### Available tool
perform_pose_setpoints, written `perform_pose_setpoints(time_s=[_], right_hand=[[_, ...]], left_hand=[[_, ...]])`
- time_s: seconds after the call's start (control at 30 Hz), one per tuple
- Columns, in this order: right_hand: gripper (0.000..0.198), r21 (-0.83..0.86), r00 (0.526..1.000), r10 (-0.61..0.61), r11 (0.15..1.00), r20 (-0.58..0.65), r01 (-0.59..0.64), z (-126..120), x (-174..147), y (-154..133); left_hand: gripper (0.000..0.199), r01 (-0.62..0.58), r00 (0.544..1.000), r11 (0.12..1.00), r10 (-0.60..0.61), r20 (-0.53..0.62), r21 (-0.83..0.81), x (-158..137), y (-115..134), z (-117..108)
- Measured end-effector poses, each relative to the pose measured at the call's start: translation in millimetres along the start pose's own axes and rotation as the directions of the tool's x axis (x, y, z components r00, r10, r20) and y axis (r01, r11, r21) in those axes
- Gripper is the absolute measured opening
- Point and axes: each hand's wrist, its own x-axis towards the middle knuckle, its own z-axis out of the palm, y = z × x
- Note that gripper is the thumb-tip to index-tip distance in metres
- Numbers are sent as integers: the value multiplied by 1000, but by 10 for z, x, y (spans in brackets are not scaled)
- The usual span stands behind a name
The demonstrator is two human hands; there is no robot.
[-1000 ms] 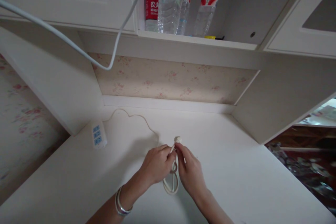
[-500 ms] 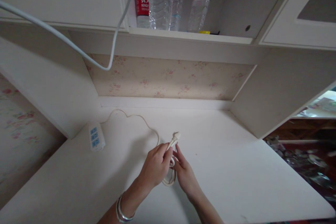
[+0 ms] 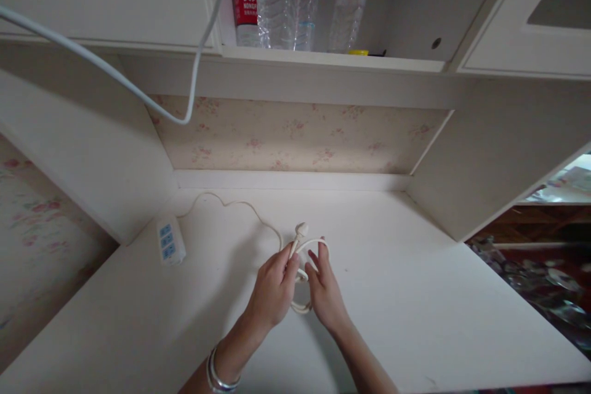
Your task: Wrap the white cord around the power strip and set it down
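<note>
My left hand [image 3: 276, 286] is closed around a cream power cord [image 3: 302, 308], gripping it just below the plug [image 3: 301, 229], which points up and away. Part of the cord hangs in loops beneath and between my hands. On the right side, my right hand [image 3: 326, 289] has its fingers inside a raised loop, with the cord running over the fingertips. From my left hand the thin cord trails back across the white desktop toward a white power strip [image 3: 171, 240] with blue sockets at the left.
Above the desk [image 3: 392, 320] is a cabinet shelf [image 3: 332, 61] holding several plastic bottles [image 3: 277, 9]. A thick white cable [image 3: 115, 74] hangs down at upper left. Side panels [image 3: 503, 135] stand at both ends. Cluttered items [image 3: 549, 289] lie beyond the right edge.
My right hand has moved slightly away from my left, drawing a loop of cord out and opening its fingers inside it. The plug has shifted a little up and left.
</note>
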Motion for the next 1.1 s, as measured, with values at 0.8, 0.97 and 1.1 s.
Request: perform_pose_setpoints(time_s=[0.8, 0.97, 1.1], right_hand=[[23, -259, 714, -210, 834, 668, 488, -477, 305, -727], [33, -422, 637, 160, 861, 754, 284, -556, 347, -735], [32, -516, 634, 260, 818, 728, 256, -611, 392, -721]], left_hand=[[39, -129, 940, 961, 39, 340, 246, 69, -134, -187], [48, -280, 931, 868, 142, 336, 411, 2, -201, -159], [48, -376, 911, 785, 217, 350, 492, -31, -300, -103]])
